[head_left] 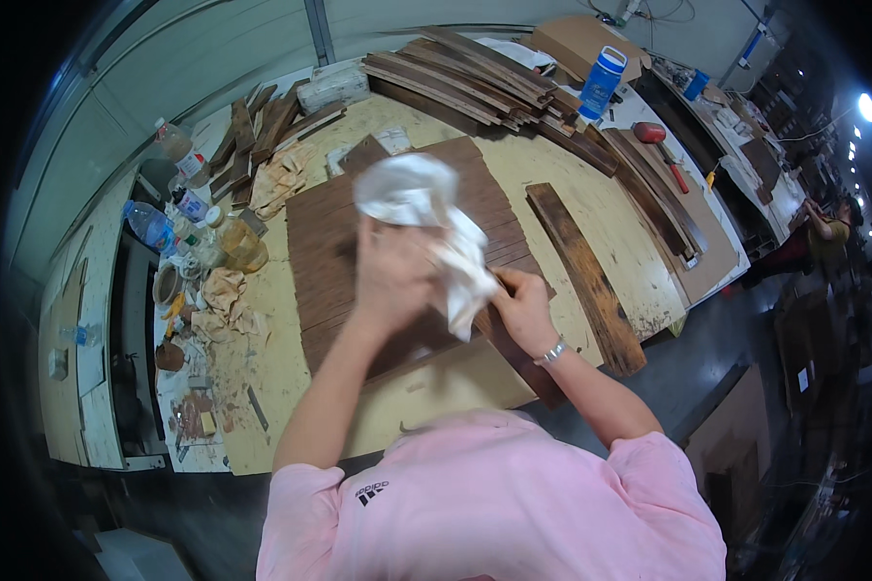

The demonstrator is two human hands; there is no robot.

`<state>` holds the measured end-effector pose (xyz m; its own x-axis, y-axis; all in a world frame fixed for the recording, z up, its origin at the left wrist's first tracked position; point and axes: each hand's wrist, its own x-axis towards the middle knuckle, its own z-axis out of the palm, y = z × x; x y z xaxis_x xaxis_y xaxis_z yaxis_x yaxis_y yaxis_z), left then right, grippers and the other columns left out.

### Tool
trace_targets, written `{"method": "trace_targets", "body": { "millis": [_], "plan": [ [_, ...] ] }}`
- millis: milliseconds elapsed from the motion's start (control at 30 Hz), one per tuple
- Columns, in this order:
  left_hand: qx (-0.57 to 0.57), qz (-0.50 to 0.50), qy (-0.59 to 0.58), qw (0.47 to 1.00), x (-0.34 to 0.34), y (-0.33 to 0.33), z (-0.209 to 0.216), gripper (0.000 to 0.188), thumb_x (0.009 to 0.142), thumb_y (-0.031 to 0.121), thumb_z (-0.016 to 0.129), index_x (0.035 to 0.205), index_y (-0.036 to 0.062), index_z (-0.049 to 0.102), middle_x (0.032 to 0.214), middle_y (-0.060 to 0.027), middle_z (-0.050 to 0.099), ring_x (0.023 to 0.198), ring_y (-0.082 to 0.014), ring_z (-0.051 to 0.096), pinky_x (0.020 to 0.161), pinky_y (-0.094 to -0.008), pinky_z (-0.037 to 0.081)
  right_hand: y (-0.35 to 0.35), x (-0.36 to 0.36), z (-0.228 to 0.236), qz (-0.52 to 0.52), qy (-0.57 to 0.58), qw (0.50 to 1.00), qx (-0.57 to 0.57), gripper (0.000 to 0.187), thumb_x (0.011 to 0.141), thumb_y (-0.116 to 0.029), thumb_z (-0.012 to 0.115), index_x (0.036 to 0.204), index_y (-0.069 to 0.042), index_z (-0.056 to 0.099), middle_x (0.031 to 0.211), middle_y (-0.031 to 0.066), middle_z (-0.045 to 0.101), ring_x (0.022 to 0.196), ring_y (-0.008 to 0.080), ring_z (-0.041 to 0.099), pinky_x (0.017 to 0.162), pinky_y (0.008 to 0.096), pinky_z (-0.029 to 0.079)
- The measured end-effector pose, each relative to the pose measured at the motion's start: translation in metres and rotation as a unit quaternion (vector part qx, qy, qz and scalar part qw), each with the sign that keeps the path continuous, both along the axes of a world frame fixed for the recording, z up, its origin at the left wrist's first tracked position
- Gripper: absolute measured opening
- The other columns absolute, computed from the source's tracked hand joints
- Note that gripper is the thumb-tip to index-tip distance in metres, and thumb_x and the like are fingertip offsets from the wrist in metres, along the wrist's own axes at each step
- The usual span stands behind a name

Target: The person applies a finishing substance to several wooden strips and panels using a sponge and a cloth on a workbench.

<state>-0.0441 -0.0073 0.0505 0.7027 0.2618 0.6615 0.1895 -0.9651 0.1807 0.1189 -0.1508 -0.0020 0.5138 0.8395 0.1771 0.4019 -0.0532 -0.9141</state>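
Note:
My left hand (pixel 397 271), smeared by motion, is closed on a crumpled white cloth (pixel 412 198) above a dark brown wooden panel (pixel 334 300) made of boards laid side by side. The cloth trails down toward my right hand (pixel 525 315), which wears a metal-banded watch. Its fingers are closed on the edge of a narrow dark wooden strip (pixel 520 363), slanting toward the table's front edge. The cloth hides part of that strip. To the right of the panel lies a long, stained wooden plank (pixel 586 281).
Stacked dark boards (pixel 455 87) line the back, beside a blue bottle (pixel 603 82). At the left stand several bottles, one with yellowish liquid (pixel 240 242), near crumpled paper (pixel 228 300). A red-handled tool (pixel 670 169) lies at the right. Another person (pixel 828 232) is farther off.

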Motion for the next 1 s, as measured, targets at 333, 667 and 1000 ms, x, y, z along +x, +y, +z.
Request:
{"method": "trace_targets", "body": {
  "millis": [333, 667, 1000],
  "plan": [
    [-0.484, 0.142, -0.402, 0.764, -0.095, 0.112, -0.043, 0.03, 0.094, 0.007, 0.052, 0.123, 0.0009, 0.054, 0.112, -0.01, 0.062, 0.096, -0.0184, 0.061, 0.083, -0.0316, 0.049, -0.037, -0.004, 0.015, 0.135, 0.073, 0.979, -0.134, 0.073, 0.067, -0.037, 0.082, 0.121, 0.003, 0.053, 0.104, 0.0185, 0.065, 0.093, 0.0238, 0.064, 0.084, 0.0349, 0.049],
    [-0.509, -0.305, -0.27, 0.758, -0.056, 0.099, 0.008, 0.047, 0.088, 0.014, 0.064, 0.131, 0.0047, 0.046, 0.113, -0.0082, 0.059, 0.093, -0.0155, 0.061, 0.074, -0.0295, 0.054, 0.013, 0.015, 0.017, 0.173, 0.566, 0.805, -0.043, 0.055, 0.097, -0.049, 0.036, 0.121, -0.001, 0.051, 0.104, 0.0155, 0.062, 0.085, 0.0249, 0.064, 0.075, 0.0407, 0.057],
    [-0.243, -0.149, -0.027, 0.958, -0.014, -0.068, -0.055, 0.04, 0.081, 0.013, 0.065, 0.12, 0.0137, 0.063, 0.127, -0.0121, 0.056, 0.115, -0.0347, 0.053, 0.1, -0.0418, 0.043, 0.046, 0.036, 0.035, 0.04, 0.582, 0.805, 0.111, 0.071, 0.095, -0.065, 0.025, 0.103, 0.0, 0.053, 0.086, 0.0152, 0.063, 0.073, 0.0273, 0.064, 0.068, 0.04, 0.056]
  ]
}}
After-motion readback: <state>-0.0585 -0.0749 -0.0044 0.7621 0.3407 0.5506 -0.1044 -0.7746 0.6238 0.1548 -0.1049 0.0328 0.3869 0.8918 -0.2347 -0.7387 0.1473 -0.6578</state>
